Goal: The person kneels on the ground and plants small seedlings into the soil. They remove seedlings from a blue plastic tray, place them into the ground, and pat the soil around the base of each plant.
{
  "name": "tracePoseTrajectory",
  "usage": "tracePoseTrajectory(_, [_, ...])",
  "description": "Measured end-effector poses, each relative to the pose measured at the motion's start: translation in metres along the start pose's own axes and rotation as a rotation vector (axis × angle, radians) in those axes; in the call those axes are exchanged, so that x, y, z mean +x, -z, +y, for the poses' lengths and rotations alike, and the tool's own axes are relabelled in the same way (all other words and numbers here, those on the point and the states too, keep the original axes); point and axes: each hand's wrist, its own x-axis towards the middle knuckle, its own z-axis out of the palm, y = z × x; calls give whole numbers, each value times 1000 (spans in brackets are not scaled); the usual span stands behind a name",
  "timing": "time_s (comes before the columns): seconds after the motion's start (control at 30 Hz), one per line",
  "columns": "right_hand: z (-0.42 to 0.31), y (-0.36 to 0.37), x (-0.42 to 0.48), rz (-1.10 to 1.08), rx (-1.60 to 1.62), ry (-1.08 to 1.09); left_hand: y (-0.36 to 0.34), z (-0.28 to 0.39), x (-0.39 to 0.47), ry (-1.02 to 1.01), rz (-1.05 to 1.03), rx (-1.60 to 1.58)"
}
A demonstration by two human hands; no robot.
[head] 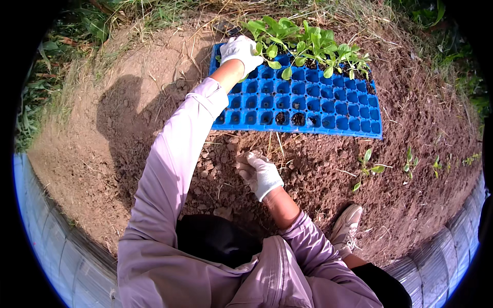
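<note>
A blue plastic seedling tray (pixel 327 134) lies on the soil before me. Leafy green seedlings (pixel 317 40) fill cells along its far side, while most nearer cells are bare and a few hold dark potting mix. My left hand (pixel 240 52), in a white glove, reaches to the tray's far left part beside the seedlings; its fingertips are hidden, so its grip is unclear. Just below the tray's near edge, my right hand (pixel 262 173) is low over the loose soil (pixel 215 173). That white glove is dirty at the fingers, which are curled, and I cannot see anything certain in them.
A row of small seedlings stands in the soil to the right, the nearest seedling (pixel 368 169) beside my shoe (pixel 346 227). Plastic film (pixel 57 246) borders the bed at lower left and lower right. Dry grass (pixel 369 19) and weeds edge the far side.
</note>
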Motion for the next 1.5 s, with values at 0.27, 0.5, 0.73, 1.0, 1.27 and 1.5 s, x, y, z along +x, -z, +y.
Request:
tracePoseTrajectory(0.27, [0,14,-4,33,48,1,-5,15,6,60,-26,-11])
tracePoseTrajectory(0.5, [-3,37,-11,66,34,64,-10,-5,20,27,-40,-335])
tracePoseTrajectory(0.73, [-5,69,-23,203,-794,556,27,-22,-19,-8,-207,-1041])
tracePoseTrajectory(1.0, [-5,70,11,-296,-2009,789,36,-109,-138,150,-428,-1946])
tracePoseTrajectory(1.27, [-27,10,54,-183,-2241,737,0,-124,-259,546,-371,-2071])
tracePoseTrajectory(1.5, [-7,22,5,-360,-2329,505,-15,-88,-270,514,-357,-1822])
